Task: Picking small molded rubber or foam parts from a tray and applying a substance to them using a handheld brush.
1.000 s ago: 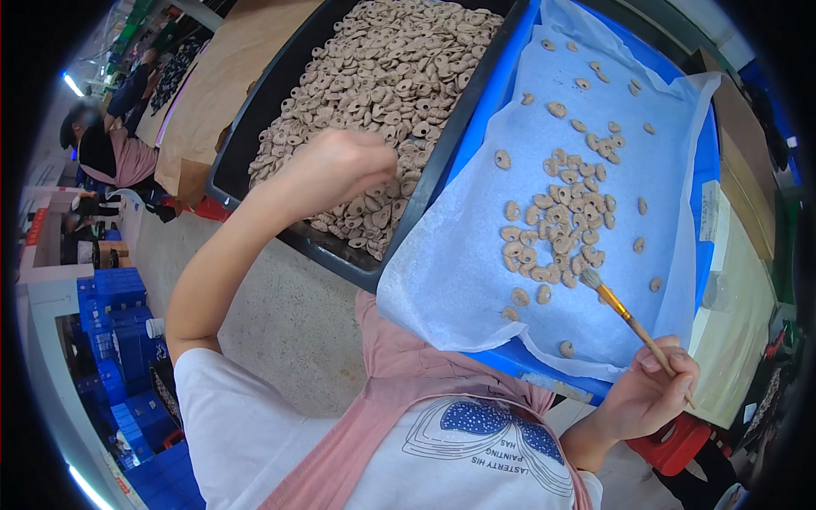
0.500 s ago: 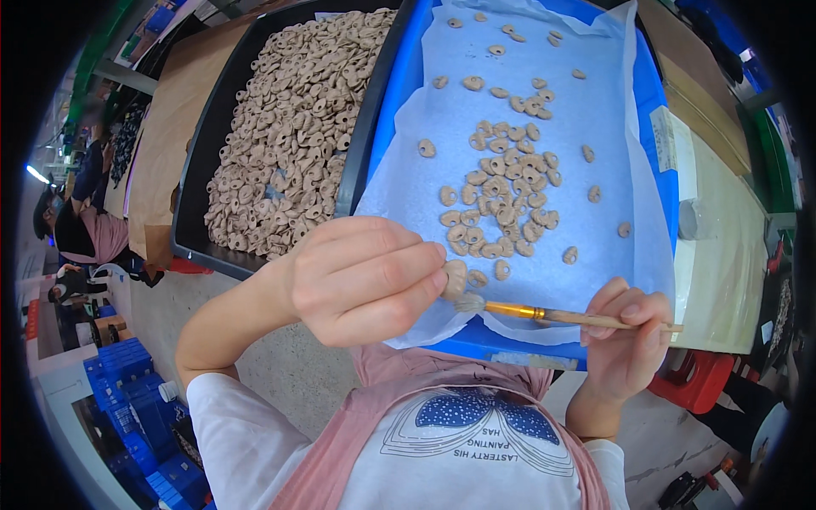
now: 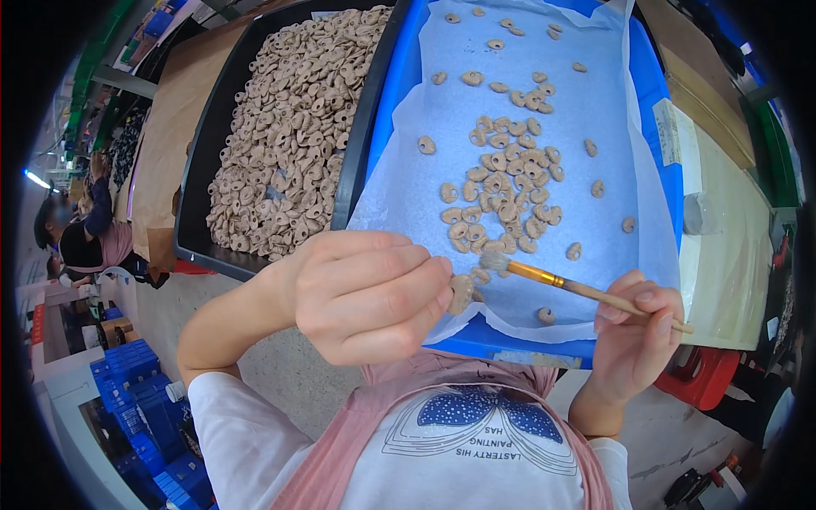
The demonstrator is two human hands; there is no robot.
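Between the thumb and fingertips of my left hand [image 3: 361, 297] is a small brown clay-like piece [image 3: 461, 295], rounded and ridged. My right hand [image 3: 637, 340] grips the wooden handle of a paintbrush [image 3: 537, 273] with a gold-coloured ferrule. Its pale bristles are just above and right of the held piece; whether they touch it I cannot tell. Beyond both hands, several loose brown pieces [image 3: 507, 170], oval with a hole in each, lie on white paper [image 3: 586, 212] lining a blue tray [image 3: 476, 336].
To the left, a black tray [image 3: 197, 204] holds a deep heap of similar brown pieces. Brown cardboard [image 3: 174, 127] lies further left. A pale plastic-wrapped stack [image 3: 727, 263] stands right of the blue tray, above a red stool [image 3: 701, 378]. Another person [image 3: 93, 225] is at the far left.
The brush has swung up and right, its bristles lifting from the lower side of the held piece. My left hand has tilted the piece and shifted slightly right.
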